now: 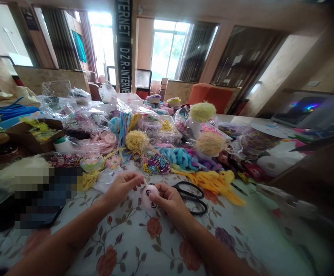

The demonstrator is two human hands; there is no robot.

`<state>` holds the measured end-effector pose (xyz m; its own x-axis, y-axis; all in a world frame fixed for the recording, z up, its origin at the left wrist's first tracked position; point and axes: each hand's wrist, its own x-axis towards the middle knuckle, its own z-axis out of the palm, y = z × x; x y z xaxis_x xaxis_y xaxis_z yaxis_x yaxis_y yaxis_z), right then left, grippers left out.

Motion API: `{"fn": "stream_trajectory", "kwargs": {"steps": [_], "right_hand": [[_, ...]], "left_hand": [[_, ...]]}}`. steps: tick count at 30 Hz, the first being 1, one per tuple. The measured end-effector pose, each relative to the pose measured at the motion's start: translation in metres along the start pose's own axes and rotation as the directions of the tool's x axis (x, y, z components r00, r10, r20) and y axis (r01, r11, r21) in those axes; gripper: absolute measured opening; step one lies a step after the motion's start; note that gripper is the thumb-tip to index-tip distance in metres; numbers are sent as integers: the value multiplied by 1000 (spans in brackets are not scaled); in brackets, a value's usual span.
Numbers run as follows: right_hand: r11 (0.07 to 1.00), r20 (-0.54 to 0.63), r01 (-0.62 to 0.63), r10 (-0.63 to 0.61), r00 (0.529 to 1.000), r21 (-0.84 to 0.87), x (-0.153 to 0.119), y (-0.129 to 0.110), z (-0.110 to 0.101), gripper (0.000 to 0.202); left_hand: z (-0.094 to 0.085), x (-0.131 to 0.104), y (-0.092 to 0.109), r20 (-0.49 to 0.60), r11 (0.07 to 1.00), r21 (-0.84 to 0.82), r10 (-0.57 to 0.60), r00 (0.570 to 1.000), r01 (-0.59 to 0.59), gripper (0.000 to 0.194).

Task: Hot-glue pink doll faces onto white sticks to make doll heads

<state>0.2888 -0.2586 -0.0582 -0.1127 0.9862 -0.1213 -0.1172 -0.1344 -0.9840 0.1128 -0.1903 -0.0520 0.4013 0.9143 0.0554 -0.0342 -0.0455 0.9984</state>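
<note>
In the middle of the head view, a small pale pink doll's head with dark painted eyes is tilted above the cloth. My right hand is closed around its right side, the thumb pressing near an eye. My left hand pinches a thin pale strand at the top of the doll's head; its exact kind is too small to tell. Black-handled scissors lie just right of my right hand, their blades hidden behind it.
Yellow-orange yarn lies behind the scissors. Farther back are a blue fluffy braid, a bag of coloured beads, a yellow yarn ball and a cardboard box. A dark, blurred-out flat object rests at left on the floral tablecloth.
</note>
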Motion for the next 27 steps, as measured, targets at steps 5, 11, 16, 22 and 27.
{"fn": "stream_trajectory", "kwargs": {"steps": [5, 11, 16, 22, 27], "right_hand": [[997, 40, 30, -27, 999, -73, -1, 3, 0, 34], [963, 1, 73, -75, 997, -261, -3, 4, -1, 27], [930, -19, 79, -92, 996, -358, -4, 6, 0, 26], [960, -57, 28, -45, 997, -279, -2, 7, 2, 28], [985, -5, 17, -18, 1000, -170, -2, 4, 2, 31]], "left_hand": [[7, -5, -6, 62, 999, 53, -1, 998, -2, 28], [2, -1, -9, 110, 968, 252, -38, 993, 9, 29], [10, -6, -11, 115, 875, 468, 82, 990, -127, 21], [25, -15, -14, 92, 595, 704, 465, 880, -388, 21], [13, -8, -12, 63, 936, 350, 21, 998, -41, 25]]}}
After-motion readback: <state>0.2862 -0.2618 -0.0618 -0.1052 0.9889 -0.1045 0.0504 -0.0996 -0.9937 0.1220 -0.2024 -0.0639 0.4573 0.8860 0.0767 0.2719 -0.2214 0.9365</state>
